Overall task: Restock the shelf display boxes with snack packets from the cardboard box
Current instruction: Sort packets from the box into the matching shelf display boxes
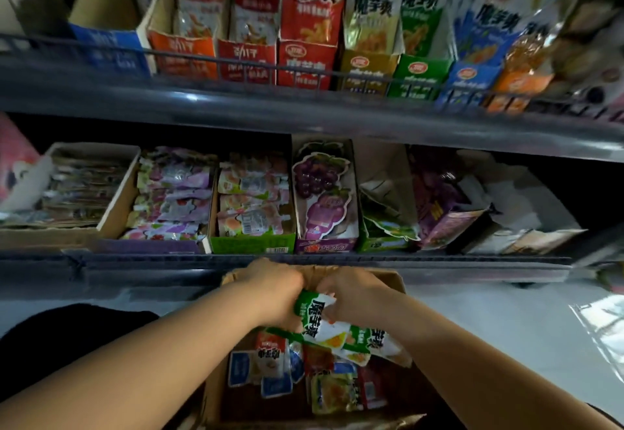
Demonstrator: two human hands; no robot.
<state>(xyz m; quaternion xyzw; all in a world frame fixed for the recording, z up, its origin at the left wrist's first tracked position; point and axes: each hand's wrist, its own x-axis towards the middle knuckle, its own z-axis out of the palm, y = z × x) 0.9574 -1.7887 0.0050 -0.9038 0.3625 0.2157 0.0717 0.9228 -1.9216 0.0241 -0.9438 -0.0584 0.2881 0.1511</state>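
Observation:
A brown cardboard box (216, 392) stands on the floor below the shelves, with several loose snack packets (270, 369) in red, blue and yellow lying inside. Above it, my left hand (273, 286) and my right hand (354, 294) are close together, both gripping a bunch of green-and-white snack packets (331, 326) over the box. On the upper shelf stands a row of display boxes; the green display box (418, 77) holds matching green packets, between a yellow display box (366, 70) and a blue display box (467, 83).
A dark shelf rail (304, 109) runs across in front of the upper boxes. The lower shelf carries jelly pouch boxes (253, 200), a grape-printed box (324, 193) and torn open cartons at the right. Grey floor lies to the right of the cardboard box.

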